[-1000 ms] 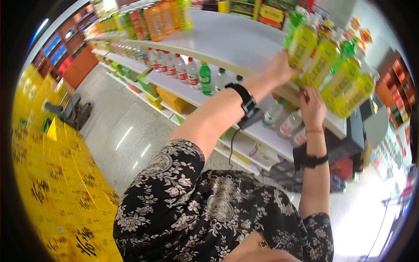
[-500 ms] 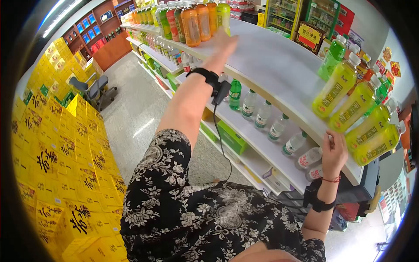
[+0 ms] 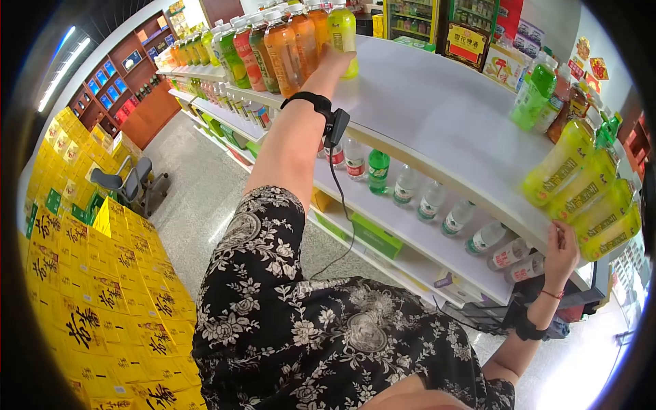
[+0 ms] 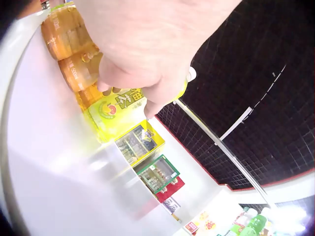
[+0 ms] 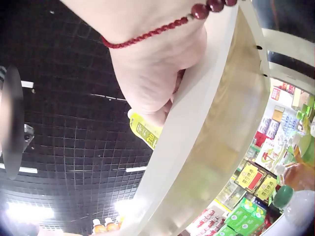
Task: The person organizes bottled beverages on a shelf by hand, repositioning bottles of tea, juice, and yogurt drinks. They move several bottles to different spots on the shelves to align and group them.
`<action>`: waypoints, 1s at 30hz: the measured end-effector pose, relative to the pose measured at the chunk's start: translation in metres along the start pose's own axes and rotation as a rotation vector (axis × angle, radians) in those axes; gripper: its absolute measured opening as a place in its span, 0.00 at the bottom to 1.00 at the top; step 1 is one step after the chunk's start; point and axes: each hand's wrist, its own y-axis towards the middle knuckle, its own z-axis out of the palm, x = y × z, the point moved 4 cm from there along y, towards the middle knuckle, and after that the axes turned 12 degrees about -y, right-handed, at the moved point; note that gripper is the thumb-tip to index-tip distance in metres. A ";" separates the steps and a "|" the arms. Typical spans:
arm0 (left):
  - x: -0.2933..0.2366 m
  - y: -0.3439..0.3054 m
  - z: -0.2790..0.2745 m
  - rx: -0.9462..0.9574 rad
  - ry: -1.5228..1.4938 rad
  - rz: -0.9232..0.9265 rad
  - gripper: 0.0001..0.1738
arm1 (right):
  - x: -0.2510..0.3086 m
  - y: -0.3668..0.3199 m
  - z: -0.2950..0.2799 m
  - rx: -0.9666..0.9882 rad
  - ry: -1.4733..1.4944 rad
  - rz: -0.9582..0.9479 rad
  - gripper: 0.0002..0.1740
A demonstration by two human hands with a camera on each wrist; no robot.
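Note:
On the top shelf (image 3: 424, 102), my left hand (image 3: 335, 63) grips a yellow-green bottle (image 3: 342, 31) at the right end of a row of orange bottles (image 3: 281, 51). The left wrist view shows the left hand (image 4: 142, 44) with fingers round the yellow-green bottle (image 4: 115, 113), which stands beside orange bottles (image 4: 78, 69). My right hand (image 3: 562, 254) rests at the shelf's front edge with fingers bent, close to several yellow-green bottles (image 3: 601, 222). In the right wrist view the right hand (image 5: 152, 88) lies against the shelf edge (image 5: 182, 137), its fingertips mostly hidden.
Clear bottles (image 3: 430, 199) and a green bottle (image 3: 378, 171) stand on the shelf below. Green and dark bottles (image 3: 536, 96) are at the back right. Yellow boxes (image 3: 102, 294) are stacked at the left, near an office chair (image 3: 133, 183). A cable (image 3: 345, 205) hangs from the left wrist camera.
My left hand has moved from the right-hand bottles across the shelf to the row at the left and taken hold of the end bottle. The right hand stays by the shelf edge.

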 end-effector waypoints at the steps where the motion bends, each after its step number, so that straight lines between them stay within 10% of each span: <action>1: -0.002 -0.002 0.000 -0.002 -0.001 -0.015 0.47 | -0.001 0.000 0.000 -0.015 0.001 -0.010 0.05; 11: 0.006 0.002 0.015 0.098 0.040 0.009 0.43 | 0.010 0.000 -0.005 -0.030 -0.085 -0.050 0.05; 30: -0.153 -0.278 0.153 0.355 -0.540 0.229 0.23 | 0.017 -0.002 -0.020 -0.058 -0.067 -0.251 0.06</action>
